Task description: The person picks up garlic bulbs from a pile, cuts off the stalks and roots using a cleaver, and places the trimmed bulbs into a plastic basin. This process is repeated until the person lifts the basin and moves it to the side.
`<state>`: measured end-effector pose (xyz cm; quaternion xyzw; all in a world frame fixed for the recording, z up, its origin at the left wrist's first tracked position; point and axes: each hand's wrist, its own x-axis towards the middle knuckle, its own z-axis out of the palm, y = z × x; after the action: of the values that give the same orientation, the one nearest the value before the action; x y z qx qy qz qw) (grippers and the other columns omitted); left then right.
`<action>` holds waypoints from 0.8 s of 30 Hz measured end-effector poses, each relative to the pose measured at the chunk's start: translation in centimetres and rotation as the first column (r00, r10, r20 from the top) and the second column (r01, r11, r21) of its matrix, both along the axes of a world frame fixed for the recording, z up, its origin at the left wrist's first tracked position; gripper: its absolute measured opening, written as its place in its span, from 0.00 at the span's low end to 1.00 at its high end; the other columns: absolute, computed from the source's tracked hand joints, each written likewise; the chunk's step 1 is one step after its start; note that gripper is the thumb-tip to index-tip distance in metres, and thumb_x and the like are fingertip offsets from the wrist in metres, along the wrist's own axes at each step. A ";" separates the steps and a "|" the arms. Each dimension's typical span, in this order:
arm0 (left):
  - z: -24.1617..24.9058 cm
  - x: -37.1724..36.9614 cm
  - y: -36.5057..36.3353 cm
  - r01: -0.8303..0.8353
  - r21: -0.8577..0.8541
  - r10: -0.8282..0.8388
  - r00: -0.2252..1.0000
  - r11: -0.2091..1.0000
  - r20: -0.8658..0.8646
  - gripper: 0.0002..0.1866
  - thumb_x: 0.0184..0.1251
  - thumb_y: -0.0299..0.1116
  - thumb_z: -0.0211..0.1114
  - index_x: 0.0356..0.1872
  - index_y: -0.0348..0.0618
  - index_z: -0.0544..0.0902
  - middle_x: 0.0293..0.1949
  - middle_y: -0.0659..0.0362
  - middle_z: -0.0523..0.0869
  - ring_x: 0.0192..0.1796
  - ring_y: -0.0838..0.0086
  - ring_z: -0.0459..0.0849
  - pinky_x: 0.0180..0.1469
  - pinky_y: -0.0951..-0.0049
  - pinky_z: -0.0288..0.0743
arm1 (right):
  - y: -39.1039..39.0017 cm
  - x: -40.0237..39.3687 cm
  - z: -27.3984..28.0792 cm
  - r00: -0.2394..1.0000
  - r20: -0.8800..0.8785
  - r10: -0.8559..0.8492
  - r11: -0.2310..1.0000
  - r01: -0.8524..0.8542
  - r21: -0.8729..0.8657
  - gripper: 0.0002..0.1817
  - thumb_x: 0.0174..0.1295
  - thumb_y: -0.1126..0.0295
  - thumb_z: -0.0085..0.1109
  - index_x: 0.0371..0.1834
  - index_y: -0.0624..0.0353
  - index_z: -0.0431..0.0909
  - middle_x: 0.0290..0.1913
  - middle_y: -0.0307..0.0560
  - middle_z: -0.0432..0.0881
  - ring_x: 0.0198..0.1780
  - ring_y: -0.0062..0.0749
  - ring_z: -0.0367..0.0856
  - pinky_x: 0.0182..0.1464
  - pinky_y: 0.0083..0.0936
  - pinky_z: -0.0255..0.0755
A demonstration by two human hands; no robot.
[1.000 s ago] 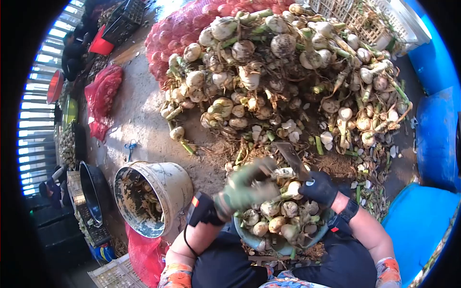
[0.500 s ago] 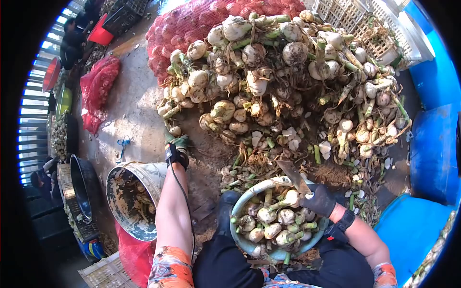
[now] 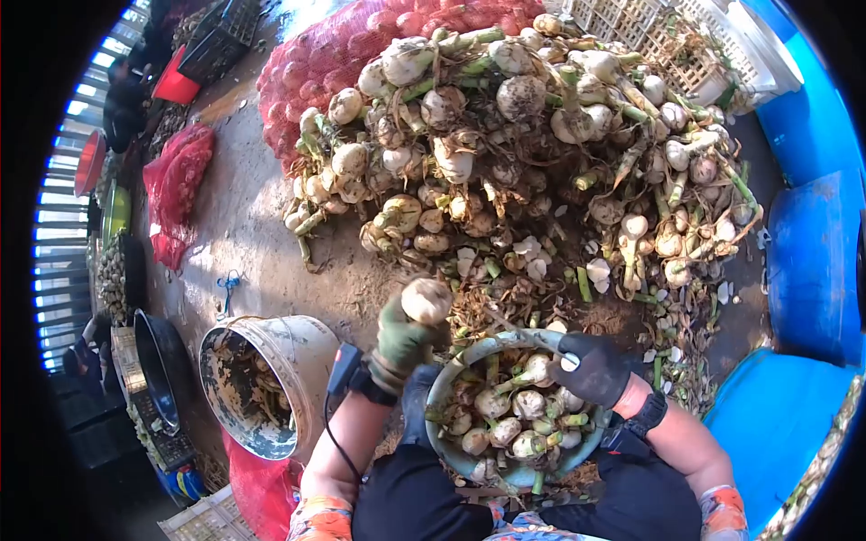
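Left fingers (image 3: 394, 314) partly behind bulb (image 3: 427, 301), knife (image 3: 512, 326) edge-on

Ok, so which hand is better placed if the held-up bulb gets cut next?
The right, I think: the right hand grips the blade, which points roughly toward the bulb. The left hand is busy holding that bulb, so it seems better for steadying.
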<state>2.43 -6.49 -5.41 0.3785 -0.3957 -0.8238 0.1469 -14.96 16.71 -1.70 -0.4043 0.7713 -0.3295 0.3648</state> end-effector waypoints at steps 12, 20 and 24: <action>1.0 -1.6 6.2 0.316 0.928 -0.011 0.947 0.199 -0.320 0.35 0.67 0.61 0.42 0.60 0.40 0.70 0.55 0.44 0.77 0.54 0.50 0.77 0.59 0.49 0.69 | -0.5 -0.1 4.2 0.937 -0.271 0.219 0.883 -0.309 -0.354 0.11 0.43 0.68 0.63 0.29 0.57 0.76 0.26 0.47 0.76 0.27 0.44 0.78 0.26 0.35 0.72; 5.1 -1.6 7.0 0.553 0.352 -0.509 0.833 0.755 -0.216 0.26 0.70 0.46 0.45 0.62 0.40 0.65 0.55 0.50 0.76 0.51 0.62 0.80 0.53 0.65 0.76 | -0.1 -0.1 2.0 0.952 -0.260 0.164 0.882 -0.259 -0.394 0.08 0.43 0.70 0.60 0.29 0.56 0.75 0.25 0.45 0.76 0.28 0.42 0.79 0.29 0.34 0.72; 5.7 -1.1 7.1 0.695 -0.161 -0.700 0.713 0.701 0.033 0.23 0.72 0.38 0.46 0.64 0.41 0.62 0.56 0.53 0.75 0.51 0.68 0.81 0.49 0.73 0.79 | -0.2 0.1 1.5 0.926 -0.336 0.171 0.876 -0.299 -0.378 0.09 0.43 0.71 0.60 0.30 0.54 0.76 0.24 0.45 0.76 0.28 0.42 0.79 0.28 0.34 0.72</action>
<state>1.36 0.65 0.30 0.1749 -0.5725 -0.7888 -0.1395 -14.89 16.52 -0.17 -0.6093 0.6713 -0.3779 0.1879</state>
